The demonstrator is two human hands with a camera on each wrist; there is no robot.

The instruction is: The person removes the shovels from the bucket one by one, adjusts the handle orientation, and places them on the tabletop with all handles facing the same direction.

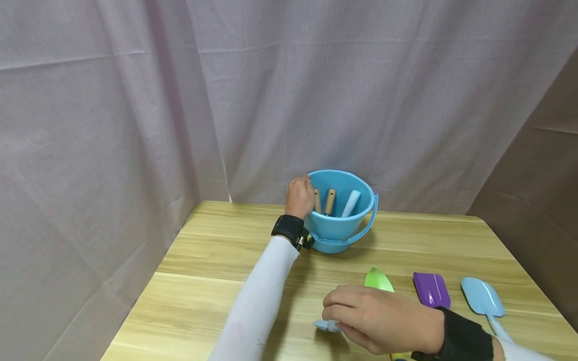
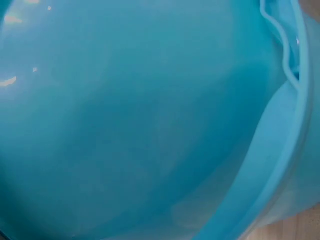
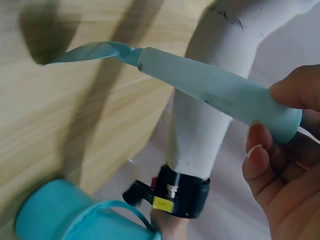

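Grey curtains (image 1: 135, 100) enclose a pale wooden table (image 1: 217, 260), its left and front edges in view and bare boards open at the left. A blue plastic bucket (image 1: 336, 228) stands near the far edge, its handle lowered, with three tool handles propped inside. The left hand (image 1: 299, 196) curls over its rim. Near the front edge, the right hand (image 1: 375, 317) pinches a light-blue toy trowel (image 3: 200, 82). A green scoop (image 1: 378, 279), purple scraper (image 1: 432, 289) and pale blue spade (image 1: 482, 297) lie just beside it.
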